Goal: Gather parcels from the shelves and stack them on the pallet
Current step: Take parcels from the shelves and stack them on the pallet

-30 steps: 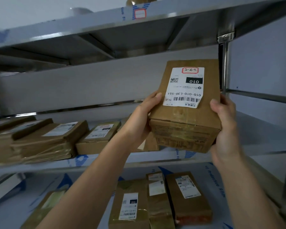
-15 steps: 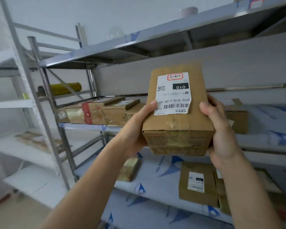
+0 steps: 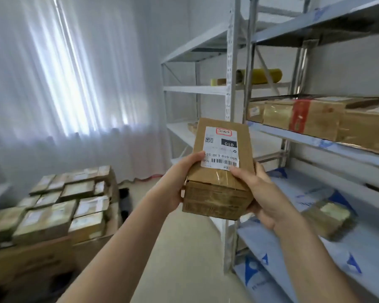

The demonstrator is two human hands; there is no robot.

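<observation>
I hold a brown cardboard parcel [image 3: 219,189] with a white shipping label in front of me, at mid-frame. My left hand [image 3: 175,184] grips its left side, thumb on the top face. My right hand [image 3: 260,193] grips its right side, thumb lying over the label's lower edge. At lower left a stack of several taped parcels [image 3: 59,204] sits on the pallet, which is mostly hidden beneath them. More parcels [image 3: 311,119] lie on the metal shelves [image 3: 293,141] to the right.
A second white shelf unit [image 3: 197,89] stands behind, carrying a yellow roll [image 3: 263,75]. White curtains cover the window on the left. Bare floor [image 3: 184,259] runs between the stack and the shelves. A lone parcel [image 3: 328,217] lies on a lower shelf at right.
My view has swung left from the shelf front to the room, bringing the stacked parcels and curtains into sight. Both hands still hold the parcel, now lower and away from the shelf.
</observation>
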